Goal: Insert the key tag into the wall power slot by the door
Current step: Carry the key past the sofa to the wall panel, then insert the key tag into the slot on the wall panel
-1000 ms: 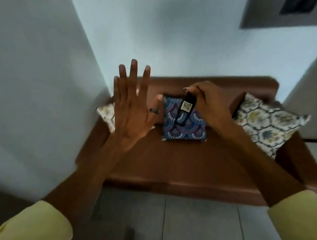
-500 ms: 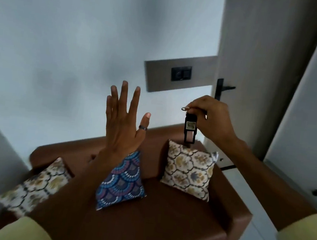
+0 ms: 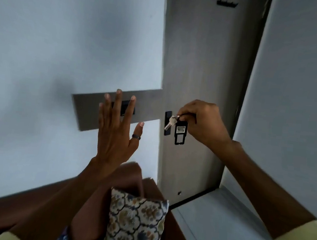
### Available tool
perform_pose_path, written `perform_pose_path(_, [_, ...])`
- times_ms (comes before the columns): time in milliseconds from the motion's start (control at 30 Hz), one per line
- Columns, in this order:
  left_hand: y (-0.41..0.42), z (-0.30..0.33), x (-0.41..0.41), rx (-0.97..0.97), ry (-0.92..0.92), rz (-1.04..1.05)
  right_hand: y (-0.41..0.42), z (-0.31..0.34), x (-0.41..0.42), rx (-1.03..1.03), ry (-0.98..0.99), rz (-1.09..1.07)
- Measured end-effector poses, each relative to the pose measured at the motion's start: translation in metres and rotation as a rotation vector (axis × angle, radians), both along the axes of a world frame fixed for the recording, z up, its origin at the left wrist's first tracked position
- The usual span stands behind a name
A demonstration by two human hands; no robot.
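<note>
My right hand (image 3: pixel 202 122) pinches the ring of a black key tag (image 3: pixel 180 133), which hangs down with a silver key (image 3: pixel 170 122) beside it, in front of the grey door. My left hand (image 3: pixel 117 129) is raised, flat and empty, fingers spread, a ring on the thumb. It covers most of the black wall power slot (image 3: pixel 124 107), which is set in a grey wall panel (image 3: pixel 88 111) left of the door. The tag hangs to the right of the slot, well apart from it.
The grey door (image 3: pixel 203 66) carries a black handle plate (image 3: pixel 167 123) just behind the key. A brown sofa (image 3: pixel 29 204) with a patterned cushion (image 3: pixel 134 222) stands below against the wall. A pale ledge (image 3: pixel 222 213) runs at lower right.
The view has swung up and right from the sofa to the door and wall panel. Both hands now sit closer to the panel, and the key has swung out beside the tag.
</note>
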State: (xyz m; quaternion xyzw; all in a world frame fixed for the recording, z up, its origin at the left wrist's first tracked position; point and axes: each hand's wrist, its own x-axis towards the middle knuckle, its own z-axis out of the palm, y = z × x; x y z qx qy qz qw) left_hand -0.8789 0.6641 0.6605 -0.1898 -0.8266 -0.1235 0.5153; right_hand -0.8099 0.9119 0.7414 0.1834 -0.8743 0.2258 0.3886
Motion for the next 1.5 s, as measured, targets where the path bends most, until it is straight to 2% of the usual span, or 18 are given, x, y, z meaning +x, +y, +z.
perform_pose_path(167, [0.086, -0.006, -0.05, -0.007, 0.017, 0.057, 0.08, 0.005, -0.054, 0.032, 0.001, -0.025])
perform_pose_path(367, [0.165, -0.014, -0.087, 0.017, 0.045, 0.232, 0.171, 0.013, -0.11, 0.117, 0.037, 0.072])
perform_pose_path(633, [0.212, -0.021, -0.114, 0.048, 0.056, 0.416, 0.237, 0.005, -0.19, 0.114, 0.076, 0.163])
perform_pose_path(833, [0.184, -0.03, -0.153, 0.07, 0.07, 0.532, 0.22, 0.005, -0.275, 0.147, 0.065, 0.377])
perform_pose_path(1033, [0.153, -0.059, -0.212, 0.107, 0.065, 0.617, 0.165, 0.008, -0.366, 0.209, 0.02, 0.641])
perform_pose_path(1167, [0.135, -0.069, -0.255, 0.21, 0.056, 0.692, 0.13, 0.021, -0.422, 0.331, 0.009, 0.716])
perform_pose_path(1300, [0.109, -0.072, -0.287, 0.266, 0.039, 0.731, 0.104, 0.024, -0.465, 0.327, 0.017, 0.77])
perform_pose_path(1433, [0.087, -0.077, -0.316, 0.249, 0.005, 0.775, 0.077, 0.016, -0.501, 0.516, -0.022, 0.803])
perform_pose_path(1500, [0.077, -0.078, -0.33, 0.233, 0.003, 0.811, 0.062, 0.014, -0.522, 0.542, -0.035, 0.813])
